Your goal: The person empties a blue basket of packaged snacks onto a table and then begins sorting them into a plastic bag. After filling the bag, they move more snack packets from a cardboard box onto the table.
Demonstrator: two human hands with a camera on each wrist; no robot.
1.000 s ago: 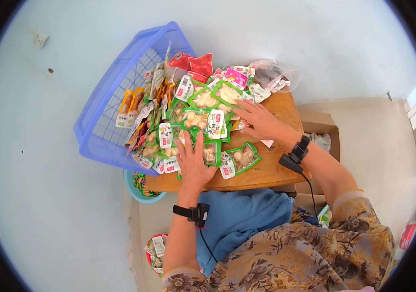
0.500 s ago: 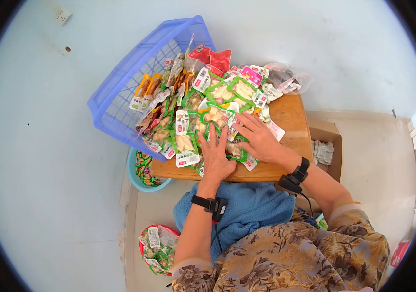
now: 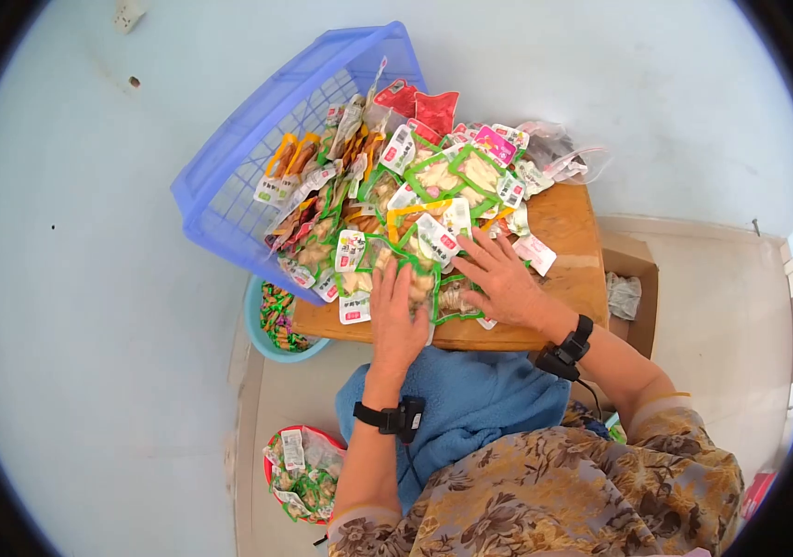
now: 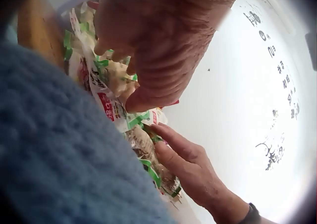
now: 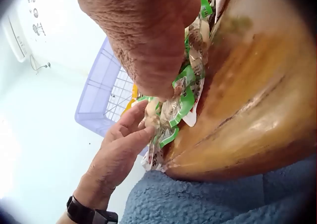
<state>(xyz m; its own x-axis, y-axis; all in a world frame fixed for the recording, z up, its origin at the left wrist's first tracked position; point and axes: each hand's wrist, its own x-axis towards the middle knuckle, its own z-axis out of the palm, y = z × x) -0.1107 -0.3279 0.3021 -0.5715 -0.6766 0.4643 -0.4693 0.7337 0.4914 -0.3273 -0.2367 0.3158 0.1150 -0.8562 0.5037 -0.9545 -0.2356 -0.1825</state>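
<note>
I saw a green-edged packet (image 3: 424, 281) by the near edge of the surface (image 3: 568, 227), just beyond the left hand (image 3: 398, 327), whose close-set, nearly straight fingers touched it. The right hand (image 3: 512, 292), fingers spread, touched neighbouring packets (image 3: 457, 297); the basket (image 3: 252, 113) tilted at the left edge.

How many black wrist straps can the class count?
2: one strap is behind the left hand, the other strap behind the right hand. No others show; any under the sleeves would be hidden.
</note>
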